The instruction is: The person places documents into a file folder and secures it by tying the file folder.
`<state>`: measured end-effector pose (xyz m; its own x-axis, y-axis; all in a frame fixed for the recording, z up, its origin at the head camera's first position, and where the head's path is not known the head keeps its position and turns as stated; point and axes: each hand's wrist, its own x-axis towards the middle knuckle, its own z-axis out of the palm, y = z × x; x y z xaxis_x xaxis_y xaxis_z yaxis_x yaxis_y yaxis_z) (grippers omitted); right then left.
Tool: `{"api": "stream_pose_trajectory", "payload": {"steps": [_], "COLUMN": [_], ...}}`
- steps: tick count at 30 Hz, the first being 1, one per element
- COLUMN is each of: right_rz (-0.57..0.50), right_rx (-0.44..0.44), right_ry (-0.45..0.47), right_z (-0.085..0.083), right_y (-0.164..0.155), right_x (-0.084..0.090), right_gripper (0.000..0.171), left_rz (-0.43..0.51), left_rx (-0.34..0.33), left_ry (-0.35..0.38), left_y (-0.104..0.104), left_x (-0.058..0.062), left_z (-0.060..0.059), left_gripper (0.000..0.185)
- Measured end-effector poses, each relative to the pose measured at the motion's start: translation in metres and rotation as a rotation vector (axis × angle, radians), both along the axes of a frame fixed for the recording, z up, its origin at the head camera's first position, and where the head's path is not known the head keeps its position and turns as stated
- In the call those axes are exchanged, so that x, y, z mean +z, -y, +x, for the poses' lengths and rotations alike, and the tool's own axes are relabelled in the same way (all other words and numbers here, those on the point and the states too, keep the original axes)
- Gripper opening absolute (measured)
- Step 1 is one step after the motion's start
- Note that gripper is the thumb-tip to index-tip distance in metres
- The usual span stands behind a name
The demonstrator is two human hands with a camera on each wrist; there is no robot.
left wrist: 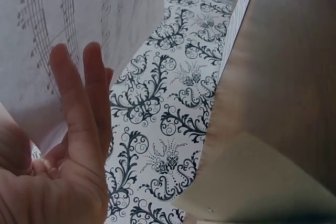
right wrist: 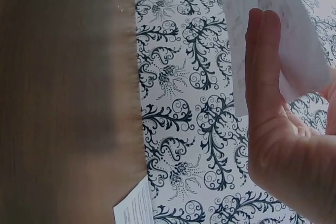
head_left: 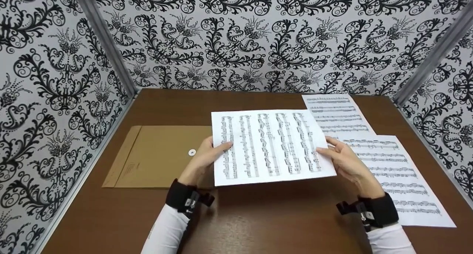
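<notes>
We have one music sheet [head_left: 273, 150] up in the air, tipped towards us, its staves running away from us rather than across. Whether it is a single leaf or several together, we cannot tell. Our left grip [head_left: 206, 157] pinches the left edge, thumb on the printed face and fingers behind; our right grip [head_left: 345, 161] grasps the right edge the same way. The left wrist view shows two long fingers [left wrist: 79, 98] lying nearly straight against the paper.

The sheet is clear of the tabletop [head_left: 266, 224] and, seen from the head, covers the right end of the brown envelope [head_left: 159, 158]. A pale button [head_left: 191, 152] shows on that envelope, just beside our left grip. To our right lie a near page [head_left: 406, 180] and a far page [head_left: 340, 113], both printed with music.

We judge the step in hand to be handling this sheet between both grips. The next move, we think, calls for a light, even pinch at both edges, so the paper neither creases nor sags, and for keeping its lower edge off the envelope.
</notes>
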<state>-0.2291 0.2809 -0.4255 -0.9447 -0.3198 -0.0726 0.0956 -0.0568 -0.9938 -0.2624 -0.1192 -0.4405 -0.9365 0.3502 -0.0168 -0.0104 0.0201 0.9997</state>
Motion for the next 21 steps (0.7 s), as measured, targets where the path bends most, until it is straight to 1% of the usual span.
{"api": "stream_pose_trajectory", "payload": {"steps": [4, 10, 12, 14, 18, 21], "right_rz": [0.009, 0.026, 0.030, 0.025, 0.023, 0.034], "right_rx": [0.021, 0.043, 0.042, 0.047, 0.057, 0.057], "right_ry": [-0.014, -0.028, -0.030, -0.028, -0.022, -0.008], "right_z": [-0.0004, -0.0009, -0.0008, -0.0009, -0.0012, -0.0012], "right_y": [-0.0028, -0.0034, -0.0030, -0.0026, -0.0014, 0.0002], "right_x": [-0.0004, -0.0015, -0.0023, -0.0036, -0.0063, -0.0076], "right_gripper": [0.041, 0.053, 0.055, 0.050, 0.036, 0.031], "left_rz": [-0.015, -0.018, -0.015, -0.018, -0.026, -0.037], "left_rx": [-0.038, -0.072, -0.084, -0.099, -0.122, -0.130], "left_ry": [0.024, 0.070, 0.074, 0.066, 0.060, 0.065], "left_y": [0.0021, 0.0025, 0.0018, 0.0010, -0.0005, -0.0015], "left_x": [0.0005, -0.0005, -0.0012, -0.0018, -0.0023, -0.0031], "left_z": [-0.0002, -0.0011, -0.0013, -0.0012, -0.0005, -0.0008], "left_gripper": [0.038, 0.037, 0.036, 0.036, 0.035, 0.035]}}
